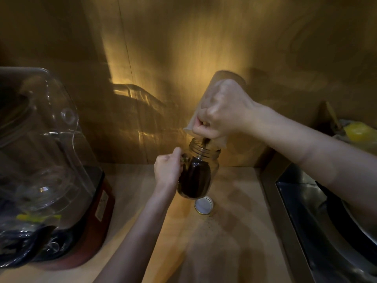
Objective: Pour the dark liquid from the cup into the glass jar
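Head view: a person's right hand grips an upturned translucent cup, fingers wrapped tight around its wall, the rim tipped down over the mouth of a glass jar. A thin dark stream falls from the cup's lip into the jar's threaded neck. The jar, already more than half full of dark liquid, leans toward the cup near the back edge of the wooden counter, close to the wood-panelled wall; whether its base touches the counter cannot be told. The left hand is closed around the jar's left side, fingers curled onto the glass.

Just in front of the jar, a round lid lies on the counter with its white inner face up. At the counter's left edge stands a blender with a red base under a clear plastic cover, with a dark plastic bag at its foot. Along the right edge runs a metal sink; a yellow object, too blurred to identify, sits beyond it.
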`<state>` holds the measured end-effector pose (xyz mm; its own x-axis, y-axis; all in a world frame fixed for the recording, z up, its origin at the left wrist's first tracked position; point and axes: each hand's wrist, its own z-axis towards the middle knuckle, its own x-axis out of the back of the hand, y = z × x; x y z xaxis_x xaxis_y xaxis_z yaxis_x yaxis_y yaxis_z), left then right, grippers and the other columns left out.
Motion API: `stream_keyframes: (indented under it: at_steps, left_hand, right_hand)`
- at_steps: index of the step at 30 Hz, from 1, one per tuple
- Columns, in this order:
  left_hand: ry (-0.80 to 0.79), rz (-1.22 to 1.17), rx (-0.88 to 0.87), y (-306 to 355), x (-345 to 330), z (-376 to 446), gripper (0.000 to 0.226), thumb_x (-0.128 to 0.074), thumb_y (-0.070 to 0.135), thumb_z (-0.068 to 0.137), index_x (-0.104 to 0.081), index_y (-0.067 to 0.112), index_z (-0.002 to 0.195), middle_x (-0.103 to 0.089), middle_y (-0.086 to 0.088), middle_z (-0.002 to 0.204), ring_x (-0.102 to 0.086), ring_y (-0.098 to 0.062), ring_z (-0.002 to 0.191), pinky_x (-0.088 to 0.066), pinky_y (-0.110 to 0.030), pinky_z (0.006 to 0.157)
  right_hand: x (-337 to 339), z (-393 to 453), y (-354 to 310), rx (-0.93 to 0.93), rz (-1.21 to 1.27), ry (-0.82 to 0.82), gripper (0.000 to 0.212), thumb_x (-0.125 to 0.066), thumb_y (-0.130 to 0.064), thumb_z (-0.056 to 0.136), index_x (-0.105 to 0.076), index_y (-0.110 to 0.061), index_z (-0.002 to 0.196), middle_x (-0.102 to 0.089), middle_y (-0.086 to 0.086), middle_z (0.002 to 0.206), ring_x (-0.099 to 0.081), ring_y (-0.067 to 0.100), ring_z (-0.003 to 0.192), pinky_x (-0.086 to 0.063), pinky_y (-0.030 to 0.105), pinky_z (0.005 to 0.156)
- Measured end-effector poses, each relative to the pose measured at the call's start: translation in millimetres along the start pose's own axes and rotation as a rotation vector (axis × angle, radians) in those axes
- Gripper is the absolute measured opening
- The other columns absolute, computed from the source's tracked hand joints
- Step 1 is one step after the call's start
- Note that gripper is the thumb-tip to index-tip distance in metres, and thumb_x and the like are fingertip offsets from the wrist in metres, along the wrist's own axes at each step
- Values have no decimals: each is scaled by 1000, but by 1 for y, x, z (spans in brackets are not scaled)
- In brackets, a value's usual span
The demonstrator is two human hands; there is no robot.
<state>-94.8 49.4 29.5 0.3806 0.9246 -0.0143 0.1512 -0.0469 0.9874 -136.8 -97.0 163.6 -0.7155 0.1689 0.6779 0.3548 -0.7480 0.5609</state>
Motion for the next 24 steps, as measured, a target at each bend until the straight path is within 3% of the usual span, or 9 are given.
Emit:
stream_keyframes:
  at_steps: [15,19,21,24]
  left_hand:
    - [67,44,88,-17,-6,13,51,-52,25,74,-44,19,24,-36,8,27,-34,-16,43,-27,-28,48]
    - [48,19,88,-21,-7,11,41,-52,23,77,-46,20,36,-36,9,28,-34,-15,43,-28,-27,47]
    - [41,19,86,-25,-7,11,39,-51,22,78,-47,19,40,-37,9,28,-35,-13,42,-28,-27,47]
    - [54,55,39,-34,-6,9,45,-52,21,79,-43,20,35,-35,9,32,-32,-14,41,-26,-28,47]
  right_hand:
    - [-9,-15,-6,-46,-5,-1,54,-35,-19,85,-48,-15,32,-42,0,29,-40,19,28,-26,19,43]
    - [-11,-20,-11,-109,6,26,47,-43,-15,79,-47,-15,33,-42,1,29,-41,21,28,-30,19,41]
    - [-16,-25,-14,-209,44,37,54,-35,-19,85,-48,-14,33,-42,2,28,-40,20,27,-32,19,38]
    - [-24,-45,-19,-557,156,60,46,-46,-20,79,-54,-11,35,-42,6,28,-39,21,25,-33,20,34]
